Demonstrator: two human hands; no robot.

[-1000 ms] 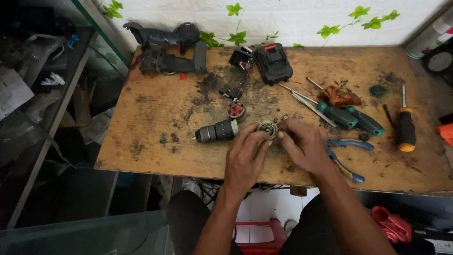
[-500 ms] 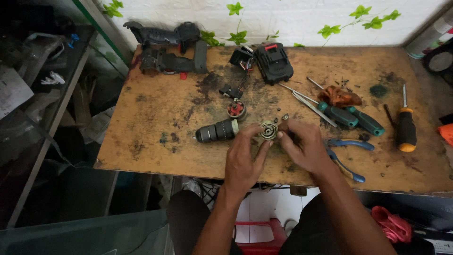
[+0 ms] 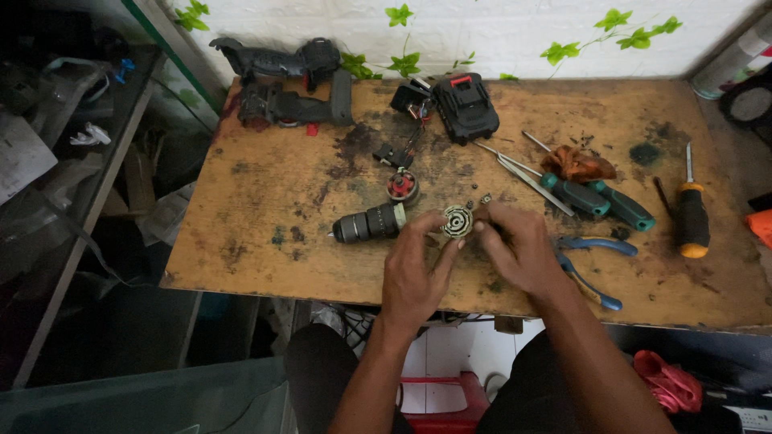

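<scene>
Both hands hold a small round metal gear part just above the worn wooden bench. My left hand pinches it from the lower left, my right hand from the right. A black drill chuck lies just left of the part, and a small red motor piece lies behind it. The part's back side is hidden by my fingers.
Black drill housing halves lie at the back left, a black battery pack at back centre. Two green-handled screwdrivers, blue-handled pliers, an orange-and-black screwdriver and a brown rag lie right. A shelf stands left.
The round part has been turned between my fingers so that its flat face now points up. My hands stay in about the same spot.
</scene>
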